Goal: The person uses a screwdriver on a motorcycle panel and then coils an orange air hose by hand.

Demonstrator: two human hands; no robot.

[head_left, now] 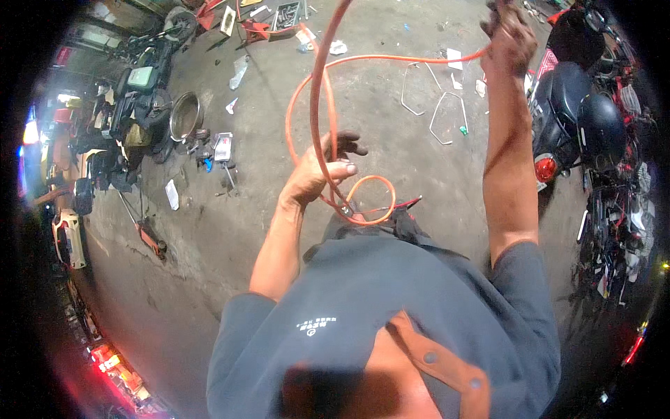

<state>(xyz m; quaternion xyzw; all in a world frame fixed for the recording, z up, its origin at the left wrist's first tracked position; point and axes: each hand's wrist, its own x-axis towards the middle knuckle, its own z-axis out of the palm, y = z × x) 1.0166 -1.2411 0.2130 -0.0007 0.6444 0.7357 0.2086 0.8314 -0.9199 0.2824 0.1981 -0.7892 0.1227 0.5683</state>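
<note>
A thin orange hose (391, 58) runs in loose loops in front of me. One strand rises close to the view and leaves by the top edge. My left hand (317, 171) is in the middle, its thumb and fingers apart. Strands of the hose cross its palm and pass the gap by the thumb without the fingers closing round them. My right arm stretches far forward. At its end, my right hand (509, 42) is closed where the hose reaches it, near the top edge. Below my left hand, a smaller loop of the hose hangs by my lap.
Bent metal rods (447, 115) and scraps lie on the concrete floor (209, 237). At left are a metal basin (186, 116), a jack-like tool with an orange base (150, 239) and machinery. Parked motorcycles (590, 119) line the right. A tray of small parts (286, 15) sits at the back.
</note>
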